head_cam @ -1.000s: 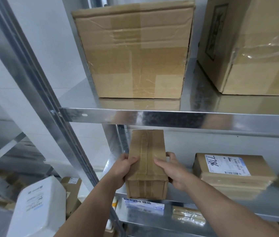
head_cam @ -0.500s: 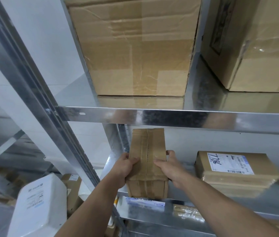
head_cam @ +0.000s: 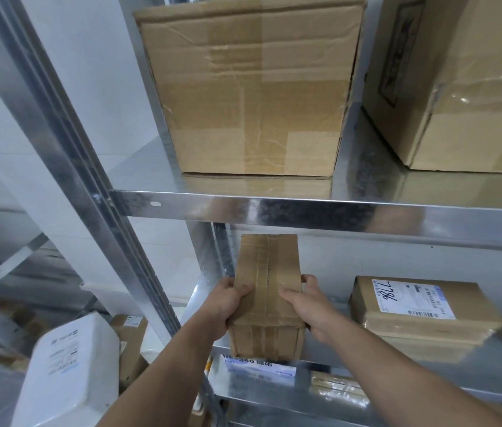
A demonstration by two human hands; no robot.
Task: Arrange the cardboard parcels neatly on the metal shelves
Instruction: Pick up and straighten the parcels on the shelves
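Left hand (head_cam: 228, 306) and right hand (head_cam: 308, 306) clasp the taped parcel (head_cam: 266, 291) at the middle shelf's (head_cam: 486, 362) left end, seemingly unreleased; the labelled parcel (head_cam: 422, 309) already sits placed.

White labelled tub (head_cam: 71, 374) — perhaps plastic — lower left.

Only the view wobbled; left hand (head_cam: 226, 305), right hand (head_cam: 312, 308) and parcel (head_cam: 266, 285) barely shifted.

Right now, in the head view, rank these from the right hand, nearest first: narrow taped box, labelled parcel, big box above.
1. The narrow taped box: gripped by the right hand.
2. The labelled parcel: same shelf, to its right.
3. The big box: on the shelf above.
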